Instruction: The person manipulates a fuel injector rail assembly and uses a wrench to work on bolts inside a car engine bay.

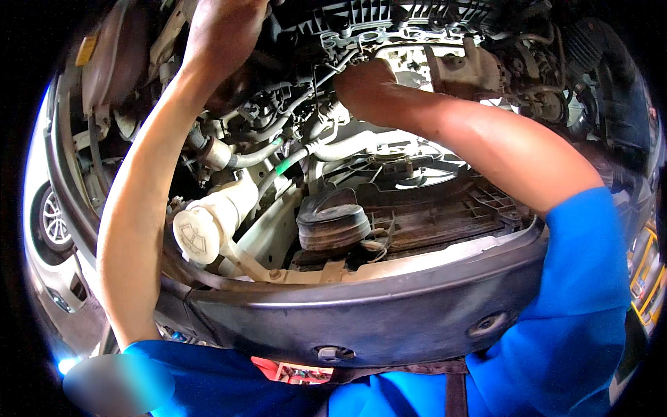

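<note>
Both hands are reaching deep into an open engine bay (417, 229). The left hand (226, 31) is pressing against parts at the upper left (fingers hidden, so its grip cannot be told). The right hand (365, 83) is lying among hoses (333, 146) near the centre, fingers likewise out of sight. A capped white reservoir (208, 222) is sitting below the left forearm, beside a black duct (333, 222).

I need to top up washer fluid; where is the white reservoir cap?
In the head view, the white reservoir cap sits lower left in the engine bay, beside the left forearm and left of the black ribbed duct.
</note>
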`<state>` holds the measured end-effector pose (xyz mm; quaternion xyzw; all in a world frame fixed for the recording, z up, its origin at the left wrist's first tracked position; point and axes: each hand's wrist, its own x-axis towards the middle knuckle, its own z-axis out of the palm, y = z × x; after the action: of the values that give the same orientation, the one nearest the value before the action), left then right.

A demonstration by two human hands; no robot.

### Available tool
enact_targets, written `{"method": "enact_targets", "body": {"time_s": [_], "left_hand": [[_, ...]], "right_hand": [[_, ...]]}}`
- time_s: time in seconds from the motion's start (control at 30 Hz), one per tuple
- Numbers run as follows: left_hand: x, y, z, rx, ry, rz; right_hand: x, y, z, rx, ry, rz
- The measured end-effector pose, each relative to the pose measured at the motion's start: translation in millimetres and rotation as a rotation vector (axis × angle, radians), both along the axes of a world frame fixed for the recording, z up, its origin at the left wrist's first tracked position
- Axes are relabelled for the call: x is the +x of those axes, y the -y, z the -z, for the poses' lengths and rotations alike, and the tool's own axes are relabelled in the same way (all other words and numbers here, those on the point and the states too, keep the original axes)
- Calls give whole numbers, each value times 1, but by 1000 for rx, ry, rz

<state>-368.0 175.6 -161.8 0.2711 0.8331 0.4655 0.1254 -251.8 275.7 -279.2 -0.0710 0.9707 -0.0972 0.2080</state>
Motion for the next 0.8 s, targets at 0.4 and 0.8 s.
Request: {"method": "enact_targets", "body": {"time_s": [0.4,0.8], "left_hand": [[3,-2,-1,-31,-14,-73],[8,-3,-7,-19,144,-34]], "right_hand": [[19,-18,16,-66,90,92],[19,19,106,-505,-260,659]]}}
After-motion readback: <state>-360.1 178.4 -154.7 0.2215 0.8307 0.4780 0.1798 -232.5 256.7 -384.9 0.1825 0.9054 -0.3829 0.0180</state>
